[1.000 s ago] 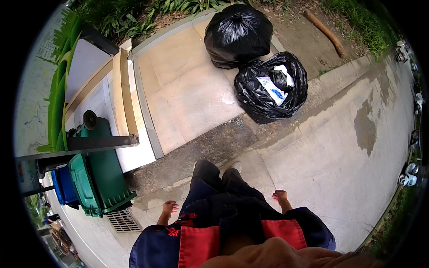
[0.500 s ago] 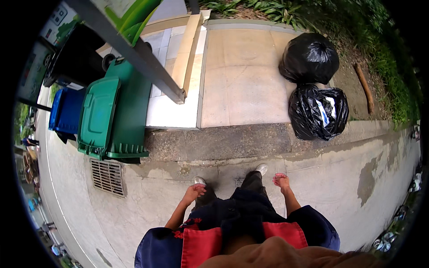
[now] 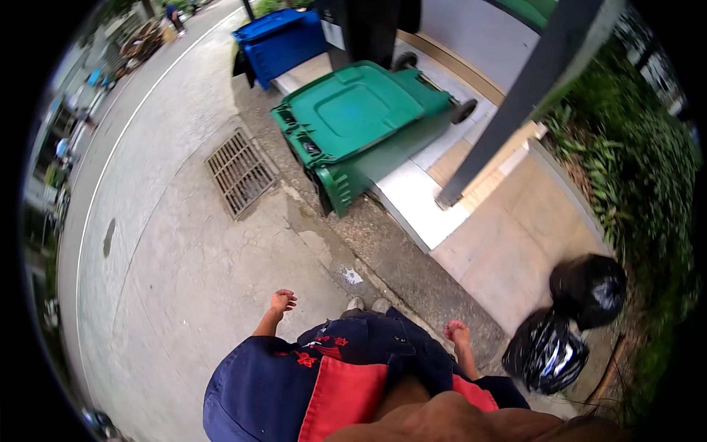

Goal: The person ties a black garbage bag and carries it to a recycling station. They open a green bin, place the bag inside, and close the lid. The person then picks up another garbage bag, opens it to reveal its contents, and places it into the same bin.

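View swung left, green bin (image 3: 353, 110) ahead, beyond seemingly loose fingers (image 3: 288, 300)

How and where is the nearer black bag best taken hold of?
The nearer black bag is probably best gripped by the crumpled plastic on its upper side, coming from the picture's left. Its creased surface seems to offer slack to bunch, and that side is open, while the rounder black bag sits close against its far side.
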A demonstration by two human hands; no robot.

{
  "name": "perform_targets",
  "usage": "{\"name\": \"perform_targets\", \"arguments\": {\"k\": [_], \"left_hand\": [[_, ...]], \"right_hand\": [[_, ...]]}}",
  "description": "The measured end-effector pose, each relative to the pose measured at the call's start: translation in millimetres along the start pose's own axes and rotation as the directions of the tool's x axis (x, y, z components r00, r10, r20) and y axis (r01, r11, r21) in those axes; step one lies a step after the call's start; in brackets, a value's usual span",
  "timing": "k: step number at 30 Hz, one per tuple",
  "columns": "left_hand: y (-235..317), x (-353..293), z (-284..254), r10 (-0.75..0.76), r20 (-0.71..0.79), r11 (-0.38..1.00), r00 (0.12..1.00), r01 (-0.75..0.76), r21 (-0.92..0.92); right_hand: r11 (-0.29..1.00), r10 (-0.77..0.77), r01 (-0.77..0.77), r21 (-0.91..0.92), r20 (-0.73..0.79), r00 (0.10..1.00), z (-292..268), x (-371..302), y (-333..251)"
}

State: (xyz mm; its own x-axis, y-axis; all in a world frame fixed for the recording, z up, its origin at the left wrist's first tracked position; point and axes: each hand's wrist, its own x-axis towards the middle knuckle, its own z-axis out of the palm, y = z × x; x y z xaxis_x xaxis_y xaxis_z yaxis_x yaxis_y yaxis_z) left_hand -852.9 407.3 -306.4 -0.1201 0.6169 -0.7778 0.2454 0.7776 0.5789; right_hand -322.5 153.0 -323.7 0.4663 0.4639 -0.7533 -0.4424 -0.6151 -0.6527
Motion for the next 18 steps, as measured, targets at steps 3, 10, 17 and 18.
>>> {"name": "perform_targets", "arguments": {"k": [3,10,17,18], "left_hand": [[-3.2,-26.1,11.1,0.053,0.120,0.999,0.991,-0.054,0.004],[-41.1,-15.1,-10.5,-0.021,0.069,0.999,0.997,0.024,-0.046],[-123.3,56.1,-71.3,0.009,0.015,0.990,1.000,-0.011,0.142],[-119.2,71.2,-76.3,-0.058,0.032,0.993,0.998,0.055,0.100]], "right_hand": [[0.991,-0.101,0.110,-0.082,0.102,0.990,47.7,61.9,-46.8],[0.885,-0.283,0.423,-0.196,0.496,0.821,251.4,90.8,-191.2],[0.325,-0.582,0.907,-0.268,0.699,0.416,461.2,50.6,-291.3],[0.242,-0.643,0.938,-0.246,0.683,0.345,487.6,54.2,-301.6]]}}
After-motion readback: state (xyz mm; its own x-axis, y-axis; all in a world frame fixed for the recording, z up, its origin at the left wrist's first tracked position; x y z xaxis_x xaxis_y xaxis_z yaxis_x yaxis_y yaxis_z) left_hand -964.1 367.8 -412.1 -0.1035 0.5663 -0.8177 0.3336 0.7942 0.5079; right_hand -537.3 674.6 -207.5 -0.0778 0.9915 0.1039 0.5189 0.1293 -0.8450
